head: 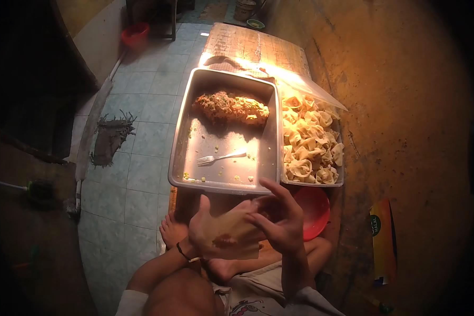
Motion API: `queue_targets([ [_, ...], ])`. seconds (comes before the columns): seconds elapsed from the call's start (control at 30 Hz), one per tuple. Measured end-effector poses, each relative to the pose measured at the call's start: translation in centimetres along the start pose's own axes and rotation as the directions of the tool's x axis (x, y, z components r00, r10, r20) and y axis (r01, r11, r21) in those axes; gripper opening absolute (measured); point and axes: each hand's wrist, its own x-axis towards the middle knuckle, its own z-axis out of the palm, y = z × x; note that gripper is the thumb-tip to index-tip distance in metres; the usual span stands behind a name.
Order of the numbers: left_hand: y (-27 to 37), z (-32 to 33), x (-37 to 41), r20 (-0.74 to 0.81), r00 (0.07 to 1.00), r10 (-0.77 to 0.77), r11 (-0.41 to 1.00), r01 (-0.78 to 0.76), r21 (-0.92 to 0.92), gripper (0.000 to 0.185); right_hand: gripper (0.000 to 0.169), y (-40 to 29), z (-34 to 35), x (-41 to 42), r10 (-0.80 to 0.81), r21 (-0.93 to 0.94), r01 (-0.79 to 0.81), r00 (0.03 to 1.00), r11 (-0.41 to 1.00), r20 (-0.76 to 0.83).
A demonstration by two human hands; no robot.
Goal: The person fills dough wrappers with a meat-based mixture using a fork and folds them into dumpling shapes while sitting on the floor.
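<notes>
A thin square dough wrapper (237, 229) lies across my left hand (199, 227), which supports it with the thumb raised. On the wrapper is a small smear of meat filling (224, 240). My right hand (282, 225) is at the wrapper's right edge, thumb and fingers curved; blur hides whether they pinch it. Just beyond both hands stands a grey rectangular tub (225, 185). A mound of minced filling with green bits (231, 107) sits at its far end, and a metal fork (221, 157) lies on its bottom.
To the tub's right, a plastic container (314, 184) is heaped with folded dumplings (310, 138), a translucent lid (316, 93) leaning over its far end. A red bowl (315, 215) is near my right hand. The wall (399, 138) borders the right side; a ragged cloth (112, 140) lies on the tiled floor.
</notes>
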Motion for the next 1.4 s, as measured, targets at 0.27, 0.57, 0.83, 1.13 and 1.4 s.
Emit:
queue_targets([
  [0.27, 1.5, -5.3, -1.9, -0.251, 0.961, 0.117, 0.949, -0.034, 0.313, 0.060, 0.049, 3.4, -1.5, 3.5, -0.229, -0.648, 0.187, 0.973, 0.738, 0.020],
  [0.57, 0.8, -1.9, 0.2, -0.185, 0.957, 0.224, 0.958, -0.182, 0.221, 0.096, 0.039, 3.2, 1.7, -2.3, -0.188, -0.654, 0.708, 0.704, 0.266, 0.685],
  [0.83, 0.9, -2.4, 0.3, -0.278, 0.935, 0.219, 0.902, -0.086, 0.423, 0.106, 0.032, 4.2, 0.2, -2.3, -0.104, -0.566, 0.170, 0.984, 0.807, 0.147],
  [1.13, 0.8, -1.3, 0.1, 0.018, 0.853, 0.521, 0.018, -0.033, 0.999, 0.069, 0.064, 2.2, -3.0, -2.2, -0.331, -0.330, 0.241, 0.909, 0.913, -0.254],
  [1.4, 1.7, 1.6, -1.4, 0.398, 0.870, 0.291, -0.584, -0.167, 0.794, 0.021, 0.051, 1.3, -1.9, -3.1, -0.381, -0.087, 0.374, 0.920, 0.923, -0.087],
])
